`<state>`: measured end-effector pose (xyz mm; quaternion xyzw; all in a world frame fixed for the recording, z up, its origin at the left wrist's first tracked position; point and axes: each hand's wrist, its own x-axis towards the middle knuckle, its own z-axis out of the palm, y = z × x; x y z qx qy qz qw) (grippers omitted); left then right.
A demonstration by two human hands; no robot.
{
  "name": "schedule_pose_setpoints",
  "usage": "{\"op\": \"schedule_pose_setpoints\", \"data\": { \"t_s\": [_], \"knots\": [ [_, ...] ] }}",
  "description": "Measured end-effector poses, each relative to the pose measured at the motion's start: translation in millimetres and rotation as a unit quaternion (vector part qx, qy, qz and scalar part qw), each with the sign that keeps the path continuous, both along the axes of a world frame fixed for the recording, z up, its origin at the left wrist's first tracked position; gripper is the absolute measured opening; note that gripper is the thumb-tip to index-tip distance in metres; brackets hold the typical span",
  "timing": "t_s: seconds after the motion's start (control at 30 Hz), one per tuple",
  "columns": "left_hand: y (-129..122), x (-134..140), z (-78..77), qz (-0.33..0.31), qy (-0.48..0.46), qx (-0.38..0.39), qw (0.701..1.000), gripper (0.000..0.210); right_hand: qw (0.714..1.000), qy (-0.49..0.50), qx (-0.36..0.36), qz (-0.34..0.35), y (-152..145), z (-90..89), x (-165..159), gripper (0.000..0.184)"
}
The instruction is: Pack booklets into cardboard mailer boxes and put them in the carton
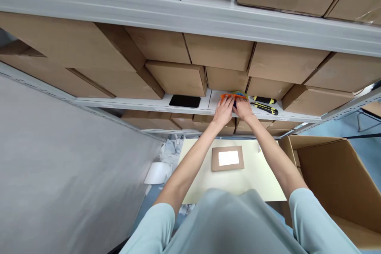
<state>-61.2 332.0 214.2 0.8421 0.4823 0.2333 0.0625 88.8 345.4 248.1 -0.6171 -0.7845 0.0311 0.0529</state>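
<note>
On the middle shelf, my left hand (224, 109) and my right hand (242, 108) are close together, fingers closed over an orange, blue and yellow tape dispenser (235, 95). My hands cover most of it. Just right of it lie two yellow-and-black utility knives, the rear knife (264, 100) and the front knife (264, 108). To the left, a black phone (185, 101) rests flat near the shelf edge. Below my arms, a small brown carton (216, 159) with a white label (228, 158) lies on a pale yellow table (196, 182).
Brown boxes (175, 79) are stacked behind my hands, under an upper shelf beam (190, 16). At lower right stands a large open carton (336, 174). A grey wall (59, 166) runs along the left. White paper scraps (171, 152) lie left of the table.
</note>
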Motion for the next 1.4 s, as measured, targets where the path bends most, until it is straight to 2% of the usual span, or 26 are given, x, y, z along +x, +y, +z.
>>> {"op": "schedule_pose_setpoints", "data": {
  "t_s": [0.33, 0.47, 0.57, 0.67, 0.73, 0.8, 0.87, 0.97, 1.03, 1.1, 1.2, 1.4],
  "knots": [
    [-10.1, 12.9, 1.7, 0.037, 0.009, -0.023, 0.999, 0.072, 0.997, -0.022, -0.042, -0.062, -0.4, 4.5, -10.9, 0.041],
    [-18.2, 13.5, 8.1, 0.040, -0.001, -0.035, 0.999, 0.072, 0.999, -0.017, -0.016, -0.049, -11.7, 8.8, -11.3, 0.039],
    [-41.0, 3.6, 10.2, 0.014, -0.032, -0.022, 0.999, 0.072, 0.999, 0.008, 0.030, -0.014, -29.9, 4.2, -3.8, 0.033],
    [-94.5, -14.6, -1.1, -0.008, -0.106, 0.025, 0.994, 0.066, 0.993, 0.065, 0.090, 0.036, -70.6, -18.9, 12.1, 0.027],
    [-144.6, -25.0, -17.6, 0.028, -0.158, 0.030, 0.987, 0.063, 0.990, 0.105, 0.088, 0.043, -113.9, -45.2, 24.8, 0.030],
    [-197.3, -30.8, -38.8, 0.061, -0.195, 0.002, 0.979, 0.060, 0.990, 0.140, 0.023, 0.018, -166.9, -75.0, 35.5, 0.040],
    [-244.2, -31.8, -61.8, 0.085, -0.214, -0.051, 0.972, 0.056, 0.978, 0.192, -0.074, 0.002, -222.4, -102.6, 42.2, 0.046],
    [-292.9, -28.7, -91.8, 0.125, -0.222, -0.134, 0.958, 0.050, 0.933, 0.293, -0.206, -0.038, -293.9, -132.3, 46.3, 0.043],
    [-309.8, -26.6, -103.8, 0.138, -0.224, -0.175, 0.949, 0.048, 0.902, 0.337, -0.261, -0.070, -327.9, -143.7, 48.1, 0.042],
    [-316.2, -25.6, -107.2, 0.129, -0.230, -0.208, 0.942, 0.046, 0.881, 0.359, -0.292, -0.094, -350.8, -149.5, 50.8, 0.042],
    [-313.0, -25.2, -100.0, 0.092, -0.239, -0.262, 0.930, 0.039, 0.868, 0.366, -0.316, -0.113, -369.2, -151.3, 56.6, 0.042],
    [-294.8, -21.8, -78.6, 0.033, -0.263, -0.358, 0.895, 0.029, 0.873, 0.343, -0.330, -0.111, -375.9, -146.3, 70.1, 0.041]
  ]
}}
